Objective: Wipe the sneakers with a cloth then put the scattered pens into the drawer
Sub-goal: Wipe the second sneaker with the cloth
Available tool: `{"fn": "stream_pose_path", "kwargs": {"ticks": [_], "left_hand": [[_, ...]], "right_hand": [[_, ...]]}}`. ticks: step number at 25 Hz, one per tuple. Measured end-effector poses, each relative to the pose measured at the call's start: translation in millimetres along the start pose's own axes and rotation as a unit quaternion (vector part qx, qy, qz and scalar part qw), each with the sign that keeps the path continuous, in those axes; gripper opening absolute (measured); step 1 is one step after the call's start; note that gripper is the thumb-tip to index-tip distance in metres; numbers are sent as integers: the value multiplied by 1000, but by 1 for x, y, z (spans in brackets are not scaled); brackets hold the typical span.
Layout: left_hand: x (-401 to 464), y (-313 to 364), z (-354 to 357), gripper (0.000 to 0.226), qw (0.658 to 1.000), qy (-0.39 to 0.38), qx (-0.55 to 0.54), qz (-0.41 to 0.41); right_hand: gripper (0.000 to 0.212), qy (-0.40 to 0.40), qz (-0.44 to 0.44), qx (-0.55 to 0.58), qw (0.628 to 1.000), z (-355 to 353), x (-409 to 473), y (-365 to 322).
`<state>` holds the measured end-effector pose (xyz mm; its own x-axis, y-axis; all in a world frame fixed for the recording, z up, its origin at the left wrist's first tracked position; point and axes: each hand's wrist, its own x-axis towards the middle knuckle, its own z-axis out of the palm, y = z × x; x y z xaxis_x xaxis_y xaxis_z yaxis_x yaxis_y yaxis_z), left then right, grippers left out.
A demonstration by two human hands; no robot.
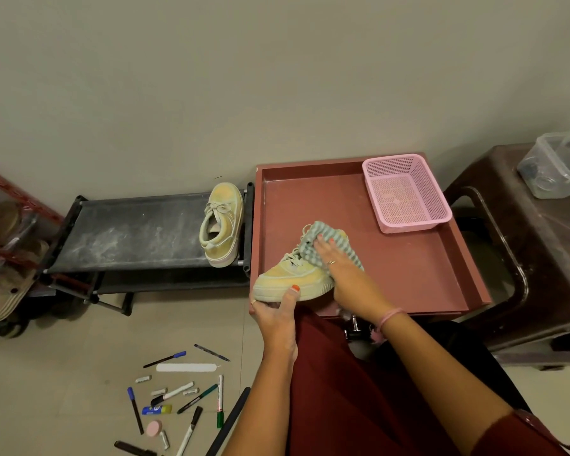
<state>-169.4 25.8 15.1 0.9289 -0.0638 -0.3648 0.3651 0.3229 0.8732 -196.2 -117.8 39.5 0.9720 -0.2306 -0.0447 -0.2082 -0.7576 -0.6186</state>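
While we look down from the head camera, our left hand (275,311) grips the toe end of a pale yellow sneaker (293,278), thumb curled over its sole edge, holding it at the near left corner of the open reddish drawer (408,274). Our right hand (333,258) lies with fingers spread flat on a checked blue-and-white cloth (316,238), pressing it against the heel part of that sneaker; the fingers look straight rather than curled round the cloth. A pink band sits on the right wrist.

A second sneaker (222,222), tipped on its side, rests at the right end of a dusty black shoe rack (129,232), just beside the drawer's left wall. A pink mesh basket (405,192) stands in the far right corner of the drawer.

On the tiled floor near our left forearm the pens (178,394) lie scattered: blue-capped ones, a green-tipped marker, black markers, along with a white strip, a small blue-and-yellow tube and a pink round piece. At the far right a clear plastic container (553,166) sits on a dark brown stool (540,258). Sandals are stacked at the left edge.
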Motion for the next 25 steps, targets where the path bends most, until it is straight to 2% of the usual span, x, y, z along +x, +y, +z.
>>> {"fn": "stream_pose_path", "kwargs": {"ticks": [3, 5, 6, 11, 14, 16, 18, 19, 21, 25], "left_hand": [[2, -4, -2, 88, 1000, -4, 0, -6], [3, -4, -2, 91, 1000, -1, 3, -14], [5, -5, -2, 93, 1000, 4, -1, -19], [4, 0, 1, 89, 1000, 11, -7, 1], [1, 0, 2, 85, 1000, 8, -21, 7], [-1, 2, 3, 85, 1000, 1, -27, 4], [-2, 3, 4, 81, 1000, -2, -25, 3], [-2, 3, 4, 79, 1000, 0, -29, 1], [1, 2, 5, 78, 999, 7, -42, -1], [7, 0, 2, 80, 999, 15, -34, 1]], "right_hand": [[89, 21, 93, 57, 994, -3, 19, 22], [88, 14, 126, 74, 989, 0, 22, 14], [89, 7, 122, 68, 990, 7, 17, 4], [90, -26, -26, 133, 990, 25, -47, -40], [91, -21, -40, 51, 998, 11, -42, -8], [95, 5, 37, 10, 999, 5, -27, 26], [93, 13, 162, 51, 985, 1, -17, 39], [89, 9, 183, 80, 980, 3, -15, 38], [88, -14, 150, 109, 983, 13, -18, 19], [91, -17, -19, 114, 993, 30, -45, -32]]}}
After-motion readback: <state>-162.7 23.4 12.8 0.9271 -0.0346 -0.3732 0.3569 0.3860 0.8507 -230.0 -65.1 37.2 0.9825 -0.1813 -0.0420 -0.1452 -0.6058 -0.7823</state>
